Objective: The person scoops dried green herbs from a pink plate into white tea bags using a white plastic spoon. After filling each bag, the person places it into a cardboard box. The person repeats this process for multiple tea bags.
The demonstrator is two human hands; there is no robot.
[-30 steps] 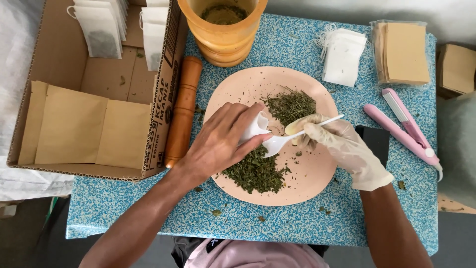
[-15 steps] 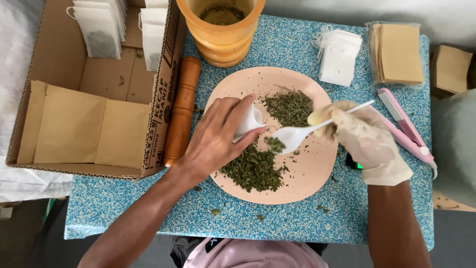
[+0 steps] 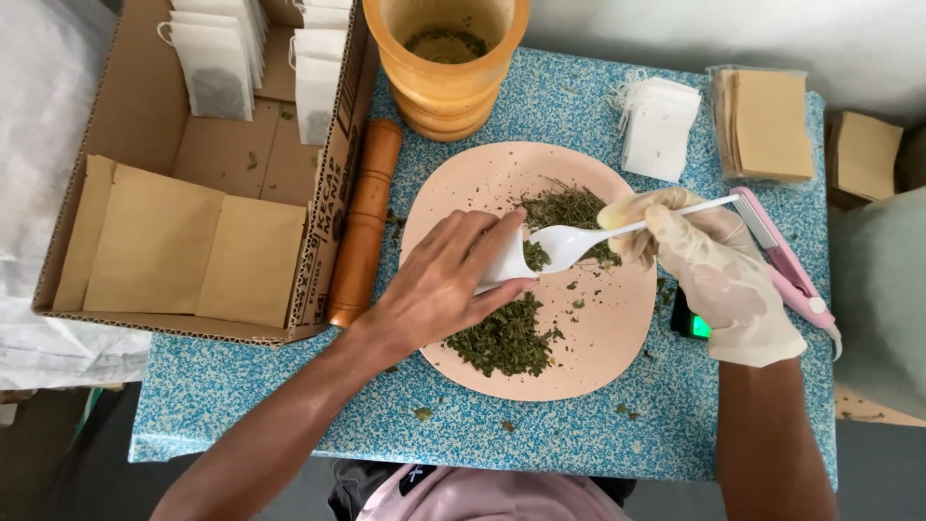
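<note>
White spoon (image 3: 564, 243), dried herbs (image 3: 506, 338), pestle (image 3: 365, 224) beside plate (image 3: 608, 333)

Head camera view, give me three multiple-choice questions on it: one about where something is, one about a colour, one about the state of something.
1. Where does the wooden pestle lie?
A. between the cardboard box and the plate
B. inside the mortar
C. on the plate

2. What colour is the spoon?
A. pink
B. white
C. brown

3. What state is the right hand in?
A. bare and empty
B. gloved, holding the spoon
C. gloved, resting flat

Answers: 1 A, the pestle lies on the table along the box wall, left of the plate. 2 B, bowl and handle are white. 3 B, gloved fingers pinch the spoon's handle.
</note>
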